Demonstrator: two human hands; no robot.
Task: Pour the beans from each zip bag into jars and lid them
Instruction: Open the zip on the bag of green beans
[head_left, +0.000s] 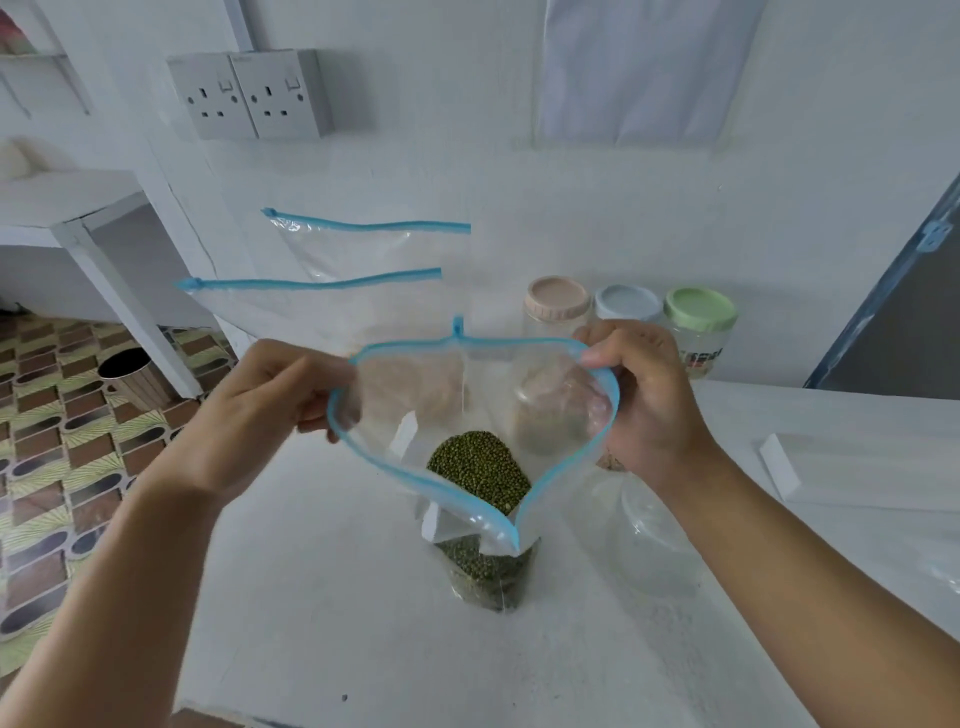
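- Beans (480, 470), small and green, lie in a heap at the bottom of a clear zip bag (395, 415) with a blue zip rim. The bag hangs down to the white table (337, 623); I cannot tell if its bottom touches the surface.
- Left hand (270, 400) pinches the left side of the rim with curled fingers and thumb.
- Right hand (649, 410) pinches the right side of the rim in the same way, the thumb on top of the blue strip. Between the two hands the mouth of the bag is pulled wide open and faces up.
- Just to the right of the bag, under the right forearm, a clear jar (649, 551) stands on the table; it looks empty.
- Farther to the right lies a white block (779, 467).
- Behind the held bag, two more zip bags lie flat on the table, a nearer empty bag (311, 306) and a farther empty bag (353, 249), both zipped.
- Near the wall three jars stand in a row, touching or almost touching: beige-lidded jar (558, 300), blue-lidded jar (627, 304), green-lidded jar (701, 310).
- On the wall above there are two double sockets (249, 93).
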